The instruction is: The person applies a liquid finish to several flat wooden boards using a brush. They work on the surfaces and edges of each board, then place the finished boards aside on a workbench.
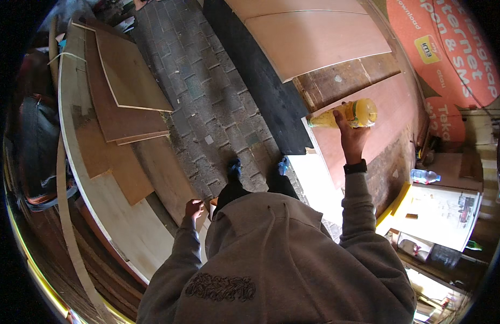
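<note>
My right hand [352,135] is wrapped round a clear plastic bottle [363,112] with yellow contents. The bottle is tipped on its side, its narrow greenish end to the left and its broad base to the right. It is over a pinkish plywood sheet [390,100] on the workbench; whether it touches the sheet I cannot tell. A dark watch [355,167] is on my right wrist. Low at my left side, my left hand [194,209] has its fingers curled in, close to the stacked boards. What it holds, if anything, is hidden.
More plywood [315,38] lies farther along the bench, beside its black side panel [255,70]. At left, several boards [134,70] lean and overlap. Grey paving [207,108] runs between. A water bottle [425,176] lies on a white box [439,213] at right, below a red banner [450,54].
</note>
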A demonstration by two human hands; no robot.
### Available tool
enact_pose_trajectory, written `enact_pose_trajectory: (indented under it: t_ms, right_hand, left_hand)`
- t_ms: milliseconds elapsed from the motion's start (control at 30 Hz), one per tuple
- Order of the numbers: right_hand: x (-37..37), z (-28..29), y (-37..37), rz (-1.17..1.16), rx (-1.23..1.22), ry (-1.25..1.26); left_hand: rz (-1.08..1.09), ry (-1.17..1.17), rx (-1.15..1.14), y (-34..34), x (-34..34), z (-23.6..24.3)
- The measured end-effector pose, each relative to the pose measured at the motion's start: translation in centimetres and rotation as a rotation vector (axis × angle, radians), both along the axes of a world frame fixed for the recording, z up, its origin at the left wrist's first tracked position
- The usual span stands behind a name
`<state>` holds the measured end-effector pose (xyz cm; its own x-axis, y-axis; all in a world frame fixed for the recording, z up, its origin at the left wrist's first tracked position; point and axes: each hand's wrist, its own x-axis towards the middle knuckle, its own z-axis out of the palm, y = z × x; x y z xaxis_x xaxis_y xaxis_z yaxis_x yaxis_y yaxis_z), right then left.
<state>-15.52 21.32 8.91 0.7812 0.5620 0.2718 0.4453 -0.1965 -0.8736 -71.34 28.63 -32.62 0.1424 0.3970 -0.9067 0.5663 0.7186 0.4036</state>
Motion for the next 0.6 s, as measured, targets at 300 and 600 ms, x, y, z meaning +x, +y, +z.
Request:
enact_pose_trajectory:
  t_ms: [300,600]
  right_hand:
    - [0.3,0.4,-0.7,0.073,-0.209,0.157]
    - [0.9,0.5,0.1,0.073,-0.123,0.450]
  left_hand:
    - [0.133,-0.576,-0.148,2.2,11.9,-1.8]
    - [-0.059,-0.607,0.075,9.3,19.2,-1.7]
